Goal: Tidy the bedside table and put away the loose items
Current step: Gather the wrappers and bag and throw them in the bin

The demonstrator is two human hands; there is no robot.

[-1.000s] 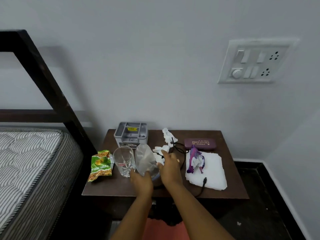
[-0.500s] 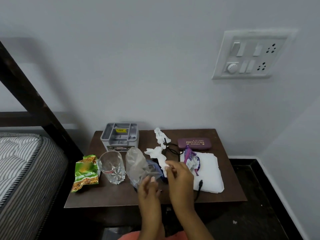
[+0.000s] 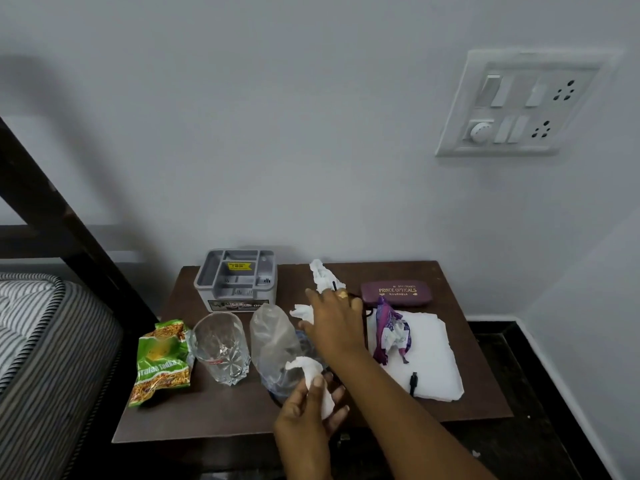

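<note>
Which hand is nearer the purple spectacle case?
Right. The right hand reaches just left of the spectacle case; the left hand holds a crumpled tissue, much farther toward the front.

Dark wood, matt, smooth: bedside table (image 3: 214, 420). Grey moulded plastic, dull: organiser (image 3: 235, 289). Clear cut glass, shiny: tumbler (image 3: 221, 348). Thin crinkled clear plastic: bag (image 3: 273, 341). Glossy printed film: green snack packet (image 3: 162, 362), purple wrapper (image 3: 391, 334). Soft crumpled paper: tissue (image 3: 306, 368). Striped woven cloth: mattress (image 3: 41, 341).

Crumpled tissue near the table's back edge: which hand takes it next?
Right, probably. The right hand reaches across the table with fingertips beside that back tissue. The left hand sits near the front edge, gripping another tissue wad.
</note>
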